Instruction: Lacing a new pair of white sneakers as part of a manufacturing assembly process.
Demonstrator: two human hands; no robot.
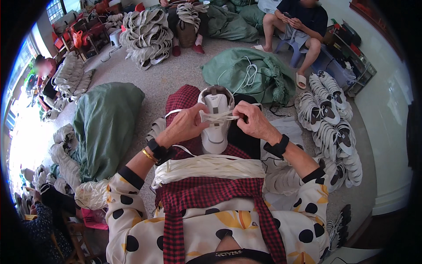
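A white and grey sneaker upper [214, 138] rests on my lap, its toe pointing toward me and its opening facing away. Pale shoelaces [218, 118] cross over its tongue. My left hand [190, 120] pinches the lace on the left side, and a loose end trails from there. On the right, my right hand [253, 120] is closed on the lace, drawing it across the eyelets. A thick bundle of white laces [206, 170] lies across my lap over the red-and-black checked apron [211, 192].
Green sacks stand ahead [237, 66] and to the left [107, 127]. Stacked shoe uppers [327, 119] line the right side, and another pile [147, 37] stands at the far left. A seated person [299, 22] is at the far right; other people sit farther off and at lower left.
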